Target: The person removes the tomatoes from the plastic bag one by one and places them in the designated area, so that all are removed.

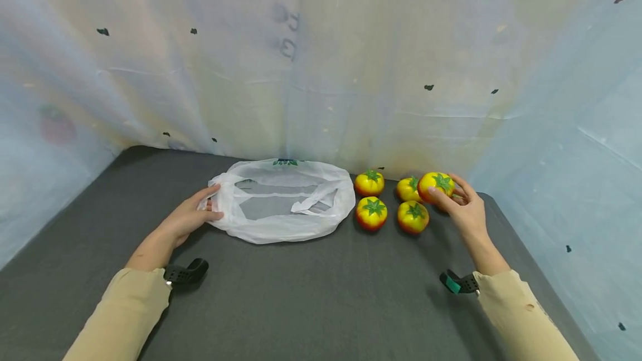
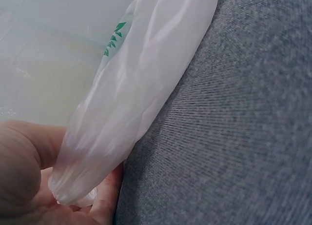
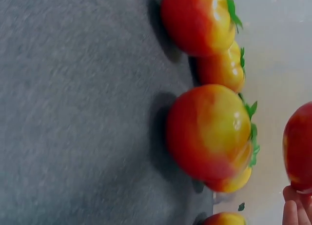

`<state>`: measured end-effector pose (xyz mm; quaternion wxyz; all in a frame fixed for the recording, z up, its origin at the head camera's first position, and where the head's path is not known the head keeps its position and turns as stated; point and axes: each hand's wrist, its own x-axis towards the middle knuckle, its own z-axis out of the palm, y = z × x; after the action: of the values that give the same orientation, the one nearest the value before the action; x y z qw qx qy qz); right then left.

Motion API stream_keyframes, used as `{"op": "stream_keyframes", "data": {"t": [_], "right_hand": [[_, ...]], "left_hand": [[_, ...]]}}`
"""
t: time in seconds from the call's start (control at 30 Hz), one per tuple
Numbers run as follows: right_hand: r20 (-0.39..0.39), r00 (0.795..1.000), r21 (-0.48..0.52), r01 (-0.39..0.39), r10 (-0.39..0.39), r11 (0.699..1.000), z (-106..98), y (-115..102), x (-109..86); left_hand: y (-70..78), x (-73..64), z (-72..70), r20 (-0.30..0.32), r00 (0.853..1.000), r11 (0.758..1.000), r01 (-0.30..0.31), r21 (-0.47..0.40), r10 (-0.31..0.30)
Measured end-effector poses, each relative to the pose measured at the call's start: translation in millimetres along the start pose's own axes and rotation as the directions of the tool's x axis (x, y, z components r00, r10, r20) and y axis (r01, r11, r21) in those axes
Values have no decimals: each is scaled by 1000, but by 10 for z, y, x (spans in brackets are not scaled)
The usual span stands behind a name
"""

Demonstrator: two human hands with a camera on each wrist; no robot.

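A white plastic bag [image 1: 281, 229] lies on the dark table with its mouth spread open, facing up. My left hand [image 1: 188, 216] holds its left end, thumb and fingers on either side of the gathered film; the left wrist view shows the bag [image 2: 126, 88] between them. My right hand [image 1: 466, 210] grips a yellow-and-red tomato [image 1: 435, 187] with a green star-shaped top, raised above the others. At the right wrist view's edge, fingertips touch the underside of that tomato [image 3: 300, 147]. Several similar tomatoes, including a front one [image 1: 371, 214], rest between bag and right hand.
The dark grey table [image 1: 311, 305] is bounded by pale plastic sheeting [image 1: 341, 71] at the back and both sides. One tomato [image 1: 370, 183] sits close to the bag's right end. Each wrist bears a black strap [image 1: 185, 273].
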<state>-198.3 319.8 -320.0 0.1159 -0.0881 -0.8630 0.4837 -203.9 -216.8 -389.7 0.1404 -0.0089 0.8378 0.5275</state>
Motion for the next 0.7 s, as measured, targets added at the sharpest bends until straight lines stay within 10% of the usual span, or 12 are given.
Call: {"op": "stream_keyframes", "data": {"t": [0.7], "right_hand": [[-67,993,-114,-105,98,988,-114,341,-61]], "left_hand": [[6,-15,16,-18,1000,1000,-20,2,20]]}}
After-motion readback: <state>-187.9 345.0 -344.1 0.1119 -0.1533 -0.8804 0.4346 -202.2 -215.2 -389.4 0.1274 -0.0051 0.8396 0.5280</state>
